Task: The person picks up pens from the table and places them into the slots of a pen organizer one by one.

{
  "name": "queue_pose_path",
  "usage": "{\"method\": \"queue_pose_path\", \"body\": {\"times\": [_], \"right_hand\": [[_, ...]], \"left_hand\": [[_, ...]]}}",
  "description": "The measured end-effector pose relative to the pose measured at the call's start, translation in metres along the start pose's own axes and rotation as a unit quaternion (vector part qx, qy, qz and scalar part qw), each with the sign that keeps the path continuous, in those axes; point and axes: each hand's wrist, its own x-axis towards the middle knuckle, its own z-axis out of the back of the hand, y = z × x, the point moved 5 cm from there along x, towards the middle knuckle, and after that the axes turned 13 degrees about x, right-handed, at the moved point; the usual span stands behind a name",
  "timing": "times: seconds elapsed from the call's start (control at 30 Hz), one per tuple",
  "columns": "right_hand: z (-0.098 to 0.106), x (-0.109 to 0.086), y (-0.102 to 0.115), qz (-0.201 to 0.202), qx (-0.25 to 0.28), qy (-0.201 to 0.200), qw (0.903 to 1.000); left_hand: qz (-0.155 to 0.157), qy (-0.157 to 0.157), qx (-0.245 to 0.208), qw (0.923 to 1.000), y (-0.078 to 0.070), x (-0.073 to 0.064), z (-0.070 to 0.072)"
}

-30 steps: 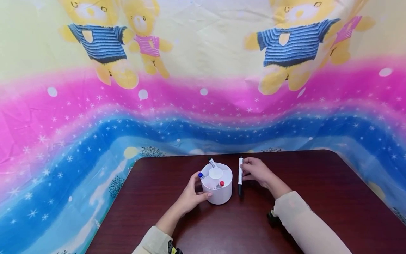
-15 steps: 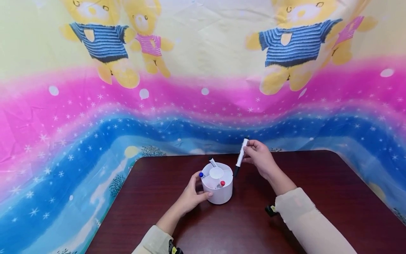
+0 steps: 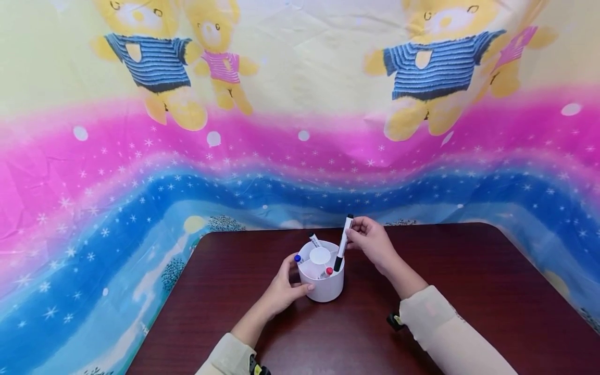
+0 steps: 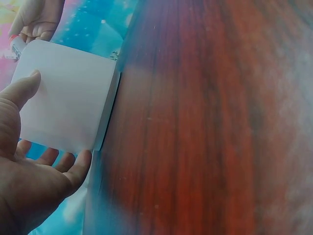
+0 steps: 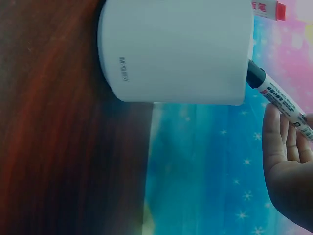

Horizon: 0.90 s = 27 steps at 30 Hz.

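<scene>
A round white pen holder (image 3: 321, 290) with inner compartments stands on the table. My left hand (image 3: 281, 291) grips its left side, thumb on the front wall, as the left wrist view also shows. My right hand (image 3: 373, 244) pinches a whiteboard marker (image 3: 344, 237), white with black ends, tilted over the holder's right side. Its black cap (image 5: 255, 74) points down, right at the rim in the right wrist view. Inside the holder stand a red-tipped marker (image 3: 326, 272), a blue-tipped marker (image 3: 298, 259) and a black-tipped marker (image 3: 314, 239), each in a separate outer compartment.
The dark reddish wooden table (image 3: 469, 291) has rounded far corners. Behind it hangs a curtain (image 3: 300, 114) printed with teddy bears and snowflakes, close along the far edge. Black straps (image 3: 397, 321) sit at both wrists.
My right hand has lifted the marker from beside the holder, tilted it, then moved it left and down so its capped end is at the right compartment. The left hand and holder stay put.
</scene>
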Motion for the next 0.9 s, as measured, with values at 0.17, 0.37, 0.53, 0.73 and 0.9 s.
{"method": "queue_pose_path", "body": {"times": [0.17, 0.37, 0.53, 0.73, 0.9], "right_hand": [[0.002, -0.002, -0.013, -0.004, -0.007, 0.007, 0.9999], [0.003, -0.006, -0.023, -0.022, -0.031, 0.02, 0.9991], [0.004, -0.01, -0.029, -0.043, -0.052, 0.028, 0.9974], [0.004, -0.014, -0.032, -0.06, -0.064, 0.036, 0.9955], [0.006, -0.015, -0.035, -0.072, -0.06, 0.044, 0.9947]], "left_hand": [[0.001, -0.002, -0.004, 1.0, 0.0, 0.0, 0.0], [-0.001, -0.002, -0.004, 1.0, 0.0, -0.001, 0.0], [-0.001, -0.003, 0.001, 1.0, -0.001, -0.001, 0.0], [0.007, -0.001, 0.012, 0.9999, -0.002, -0.001, 0.001], [0.008, -0.002, 0.013, 0.9999, -0.002, -0.001, 0.001]]}}
